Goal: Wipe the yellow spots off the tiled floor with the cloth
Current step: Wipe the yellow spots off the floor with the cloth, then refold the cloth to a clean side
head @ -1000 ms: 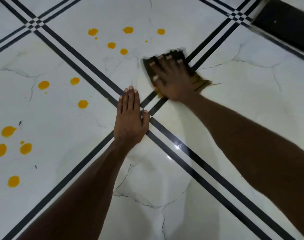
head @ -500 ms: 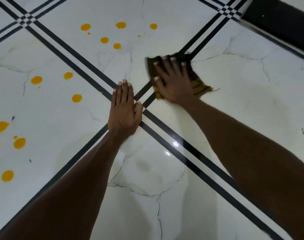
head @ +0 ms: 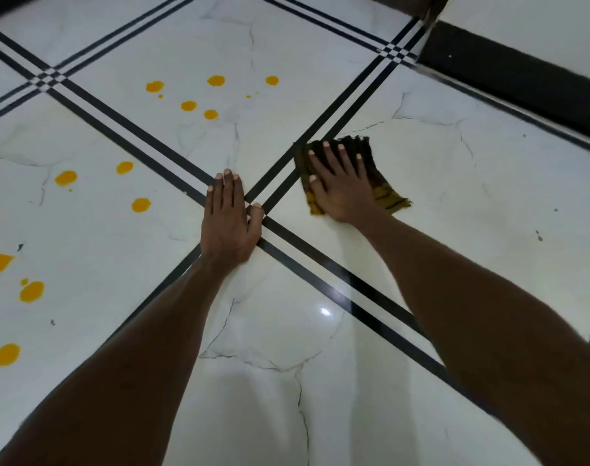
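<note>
I see my right hand pressed flat on the cloth, fingers straight and spread, pinning it to the tiled floor just right of where the black stripes cross. My left hand lies flat on the floor at that crossing, fingers straight and close together, holding nothing. The yellow spots sit well to the left of the cloth: a cluster on the far tile, more on the left tile, some running to the left edge. A dark skirting band runs along the far right
</note>
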### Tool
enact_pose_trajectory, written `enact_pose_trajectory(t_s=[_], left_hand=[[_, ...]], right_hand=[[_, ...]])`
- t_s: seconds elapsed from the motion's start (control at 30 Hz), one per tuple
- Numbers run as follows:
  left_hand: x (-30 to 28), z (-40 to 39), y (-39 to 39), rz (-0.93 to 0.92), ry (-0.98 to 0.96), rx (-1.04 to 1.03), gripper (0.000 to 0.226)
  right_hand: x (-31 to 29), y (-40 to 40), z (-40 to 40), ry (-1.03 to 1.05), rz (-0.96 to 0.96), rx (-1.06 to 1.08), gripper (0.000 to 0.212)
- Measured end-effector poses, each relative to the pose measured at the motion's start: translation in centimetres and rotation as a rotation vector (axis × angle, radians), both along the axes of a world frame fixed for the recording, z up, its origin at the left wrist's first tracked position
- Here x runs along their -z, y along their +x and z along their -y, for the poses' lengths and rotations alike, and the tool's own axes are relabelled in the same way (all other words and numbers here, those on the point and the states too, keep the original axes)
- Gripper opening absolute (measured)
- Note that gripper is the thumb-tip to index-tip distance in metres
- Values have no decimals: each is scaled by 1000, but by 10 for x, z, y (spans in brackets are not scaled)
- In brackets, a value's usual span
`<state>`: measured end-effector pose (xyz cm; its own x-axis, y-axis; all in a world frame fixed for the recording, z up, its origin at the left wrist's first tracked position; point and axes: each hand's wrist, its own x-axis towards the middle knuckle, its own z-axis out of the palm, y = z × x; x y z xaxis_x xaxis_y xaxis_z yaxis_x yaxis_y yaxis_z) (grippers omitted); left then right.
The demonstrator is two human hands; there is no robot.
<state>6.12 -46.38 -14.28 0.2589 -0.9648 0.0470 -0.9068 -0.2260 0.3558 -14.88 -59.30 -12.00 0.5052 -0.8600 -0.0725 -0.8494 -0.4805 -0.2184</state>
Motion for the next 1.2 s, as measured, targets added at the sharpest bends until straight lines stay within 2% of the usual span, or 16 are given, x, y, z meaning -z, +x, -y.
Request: enact_pose_trajectory(t_s=[0.13, 0.23, 0.27, 0.33, 0.4, 0.47, 0.53, 0.6, 0.63, 0.7, 0.83, 0.9, 1.07, 1.2], left_hand=[[-12, 9, -2, -100, 122, -43, 79], [-29, 12, -16, -201, 159, -112, 72], [-32, 10, -24, -231, 141, -120, 71], [-35, 6, -43, -280, 95, -80, 67], [-38, 7, -65, -301, 62, -44, 62], [-47, 14, -83, -350, 40, -90, 48], [-60, 26, -91, -508, 2, -165, 36], [-78, 34, -94, -781, 18, -185, 33], [-87, 37, -92, -896, 24, -165, 32], [-110, 40, -91, -1002, 31, -90, 28], [-142, 49, -81, -1086, 67, 35, 17], [-158, 50, -84, -1095, 94, 91, 21], [-180, 48, -82, -1118, 49, 61, 27], [-187, 45, -71, -1019, 14, -18, 27]], right_hand=[[7, 27, -44, -39, 83, -192, 65], [-6, 16, -67, 215, 271, -190, 56], [-13, 10, -68, 314, 396, -153, 53], [-28, -5, -70, 349, 635, -1, 51], [-36, -18, -67, 277, 723, 101, 49], [-38, -25, -63, 250, 725, 187, 47], [-42, -30, -58, 305, 711, 331, 49], [-47, -38, -52, 458, 734, 487, 51], [-52, -42, -49, 554, 777, 550, 51], [-58, -51, -45, 691, 909, 628, 48], [-68, -66, -44, 1052, 1098, 613, 53], [-79, -69, -48, 1169, 1163, 541, 51], [-97, -69, -60, 1166, 1380, 420, 39], [-114, -73, -65, 1174, 1536, 512, 41]])
